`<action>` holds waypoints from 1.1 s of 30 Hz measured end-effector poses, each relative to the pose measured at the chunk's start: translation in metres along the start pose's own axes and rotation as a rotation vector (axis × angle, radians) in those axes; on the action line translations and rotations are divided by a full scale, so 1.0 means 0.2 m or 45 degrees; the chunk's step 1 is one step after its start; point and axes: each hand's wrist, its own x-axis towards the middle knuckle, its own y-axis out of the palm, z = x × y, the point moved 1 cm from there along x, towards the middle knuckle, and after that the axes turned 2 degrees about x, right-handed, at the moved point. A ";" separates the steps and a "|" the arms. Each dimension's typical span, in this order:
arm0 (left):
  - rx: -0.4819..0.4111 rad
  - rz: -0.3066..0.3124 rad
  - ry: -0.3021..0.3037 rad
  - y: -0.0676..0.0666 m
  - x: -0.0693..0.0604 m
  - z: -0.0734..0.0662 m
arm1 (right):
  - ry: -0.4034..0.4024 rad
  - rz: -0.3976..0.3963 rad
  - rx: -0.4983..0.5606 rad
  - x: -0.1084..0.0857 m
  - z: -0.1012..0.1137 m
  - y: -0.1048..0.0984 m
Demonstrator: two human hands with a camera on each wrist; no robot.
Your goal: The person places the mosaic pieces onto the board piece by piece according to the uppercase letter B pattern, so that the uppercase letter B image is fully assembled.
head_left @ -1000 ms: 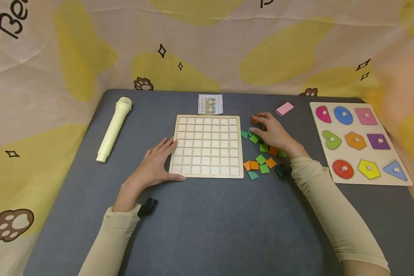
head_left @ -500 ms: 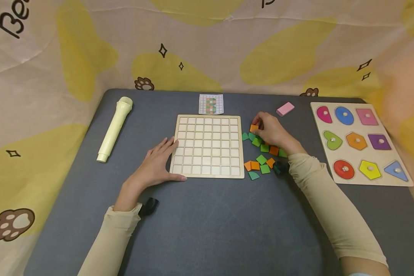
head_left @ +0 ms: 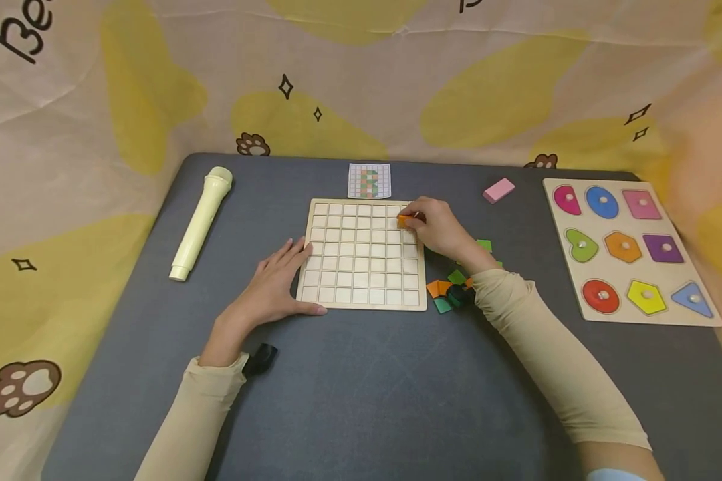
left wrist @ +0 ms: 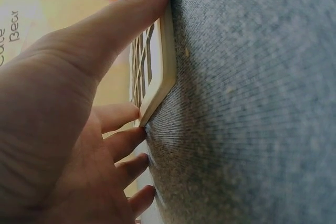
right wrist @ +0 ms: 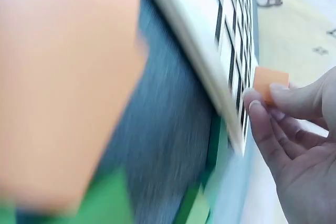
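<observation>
Between thumb and fingertips my right hand (head_left: 442, 230) pinches an orange square tile (head_left: 404, 222), over the upper right part of the wooden grid board (head_left: 361, 256). The right wrist view shows the same tile (right wrist: 264, 81) held by its edges, above the cells. Spread along the board's left edge, my left hand (head_left: 269, 287) has its thumb at the front edge and its fingertips at the side. In the left wrist view the fingers touch the board's corner. Green and orange tiles (head_left: 438, 288) lie right of the board, partly hidden by my right arm.
A small pattern card (head_left: 370, 181) lies behind the board. At the right are a pink block (head_left: 498, 191) and a knobbed shape puzzle (head_left: 632, 250). A pale yellow microphone-shaped stick (head_left: 201, 224) lies at the left. A printed cloth rises behind the table.
My right hand has picked up the orange tile from the pile and carried it left over the board. My left hand has stayed at the board's edge.
</observation>
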 end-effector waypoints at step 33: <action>-0.010 0.014 -0.014 0.00 -0.01 -0.01 | 0.125 0.024 0.166 0.28 0.25 0.31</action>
